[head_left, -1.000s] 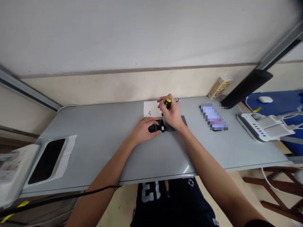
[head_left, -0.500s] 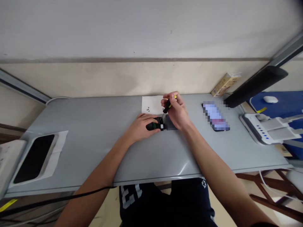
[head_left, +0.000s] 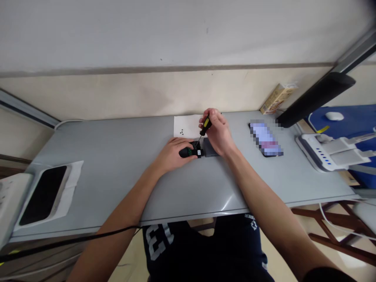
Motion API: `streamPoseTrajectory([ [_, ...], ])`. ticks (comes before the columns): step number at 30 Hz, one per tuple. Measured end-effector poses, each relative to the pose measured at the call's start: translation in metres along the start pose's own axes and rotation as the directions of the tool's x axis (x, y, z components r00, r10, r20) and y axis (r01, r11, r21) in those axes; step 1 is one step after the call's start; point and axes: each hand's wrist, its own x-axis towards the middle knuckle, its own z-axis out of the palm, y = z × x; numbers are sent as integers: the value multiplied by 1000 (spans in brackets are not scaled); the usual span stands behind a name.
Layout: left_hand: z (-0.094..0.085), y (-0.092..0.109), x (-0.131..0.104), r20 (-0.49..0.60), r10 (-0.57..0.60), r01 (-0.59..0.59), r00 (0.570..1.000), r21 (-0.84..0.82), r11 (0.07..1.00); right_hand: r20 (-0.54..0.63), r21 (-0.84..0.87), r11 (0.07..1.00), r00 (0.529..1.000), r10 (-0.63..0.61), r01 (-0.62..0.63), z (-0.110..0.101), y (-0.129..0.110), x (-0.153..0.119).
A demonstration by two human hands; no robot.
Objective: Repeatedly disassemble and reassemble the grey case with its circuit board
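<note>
Pixelated phone (head_left: 266, 140) on grey table (head_left: 117, 172), patterned box (head_left: 278, 98) by wall, white power strip (head_left: 320, 154), white mouse (head_left: 334, 116)

Reads "13" (head_left: 159, 241), inverted, in pale print on dark shorts (head_left: 202, 254); bears crosshair-like logo (head_left: 253, 225), with adjoining lettering (head_left: 250, 216) seemingly too small to read.

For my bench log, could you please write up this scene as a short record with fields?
left hand: steadying the small black device on the desk
right hand: holding the black-and-yellow screwdriver, tip down at the device
behind the left hand: white paper with small dark pieces
beside the device: dark grey box, partly hidden by the right hand
right side: phone, screen lit
left side: dark-screened device on white paper
</note>
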Motion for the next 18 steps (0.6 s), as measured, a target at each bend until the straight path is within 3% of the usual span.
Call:
streamPoseTrajectory([
  [8,0,0,-1,-8,13,-13,1000,12,1000,-19,-46,999,1000,12,-13,0,0,-3],
  [14,-1,1,0,-11,-4,5,1000,45,999,62,16,998,996,66,-67,1,-9,-1],
  [18,0,0,-1,-5,5,-5,1000,37,999,23,4,999,999,38,-38,2,-2,-3],
])
